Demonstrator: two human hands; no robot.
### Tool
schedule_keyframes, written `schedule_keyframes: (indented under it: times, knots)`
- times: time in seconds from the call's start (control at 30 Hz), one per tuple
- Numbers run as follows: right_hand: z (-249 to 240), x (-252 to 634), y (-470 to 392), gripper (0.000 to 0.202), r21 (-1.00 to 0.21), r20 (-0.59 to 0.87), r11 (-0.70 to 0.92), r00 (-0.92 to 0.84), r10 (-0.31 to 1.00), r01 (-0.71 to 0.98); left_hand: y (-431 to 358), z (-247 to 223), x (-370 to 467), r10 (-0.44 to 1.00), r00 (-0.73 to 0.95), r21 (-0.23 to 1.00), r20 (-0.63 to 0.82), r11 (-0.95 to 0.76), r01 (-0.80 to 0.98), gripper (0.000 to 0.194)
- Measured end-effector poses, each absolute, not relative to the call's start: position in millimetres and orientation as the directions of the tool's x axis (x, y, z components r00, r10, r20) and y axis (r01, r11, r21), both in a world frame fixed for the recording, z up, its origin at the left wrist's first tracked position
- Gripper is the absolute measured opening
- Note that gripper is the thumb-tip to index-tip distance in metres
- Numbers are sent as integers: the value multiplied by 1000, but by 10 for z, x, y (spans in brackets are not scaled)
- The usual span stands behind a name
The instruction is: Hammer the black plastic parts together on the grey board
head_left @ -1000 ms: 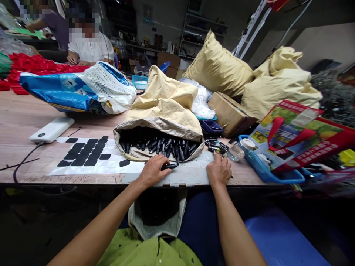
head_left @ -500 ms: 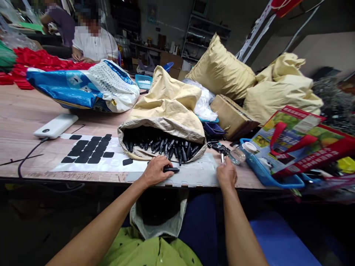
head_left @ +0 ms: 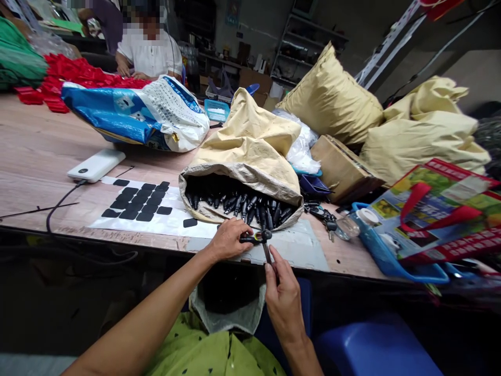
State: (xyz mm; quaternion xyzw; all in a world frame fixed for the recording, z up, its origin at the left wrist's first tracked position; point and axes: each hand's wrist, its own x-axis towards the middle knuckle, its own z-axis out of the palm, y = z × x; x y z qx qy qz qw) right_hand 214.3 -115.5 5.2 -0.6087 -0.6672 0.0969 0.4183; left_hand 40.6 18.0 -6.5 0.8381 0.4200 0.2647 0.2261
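Observation:
My left hand is closed on a black pen-shaped piece at the table's front edge. In my right hand is a slim metal-shafted tool with a rounded dark head. That head meets or overlaps the right end of the black piece, where a bit of yellow shows; contact is hard to tell. Just behind my hands lies a beige cloth sack, its mouth facing me, with many black pen-shaped pieces inside. A thin translucent sheet lies beneath the work spot.
Black rounded patches lie on white paper at left, near a white power bank with a cable. Blue-white sack stands behind. At right are keys, a clear jar and a blue basket. A co-worker sits across.
My right hand has come from the table's right side to the black piece, bringing the metal-shafted tool. My left hand stays on the piece. The view has shifted slightly left.

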Motion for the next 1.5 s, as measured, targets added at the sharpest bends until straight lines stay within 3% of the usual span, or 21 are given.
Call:
schedule_keyframes:
  times: [0.27,0.53,0.73,0.9,1.17,1.23,1.3,1.4,1.5]
  knots:
    - [125,2116,-1156,41,-629,418,220,86,904,745,186,-46,410,852,480,668,208,-482,567,17]
    - [200,2001,-1166,43,-594,446,233,75,892,770,196,-59,416,857,475,660,201,-477,581,21]
    - [178,1971,-1161,43,-551,383,170,66,921,817,183,-27,428,872,451,657,193,-456,600,16]
    - [243,2035,-1146,44,-554,450,144,150,880,820,181,-18,433,863,461,673,205,-467,574,15]
    - [189,2168,-1165,43,-583,407,127,153,901,803,165,-8,414,858,473,661,198,-473,583,15]
    - [248,2317,-1124,44,-555,439,39,252,862,831,171,-16,398,838,504,656,210,-503,563,14]
    - [313,2523,-1042,46,-491,428,-150,388,816,858,174,-23,378,816,529,663,232,-531,528,13]
    - [333,2878,-866,47,-317,304,-475,562,769,821,169,-20,352,791,544,685,280,-562,464,11]
    - [245,3167,-686,45,-145,220,-589,606,765,795,154,0,340,775,548,699,315,-580,419,11]
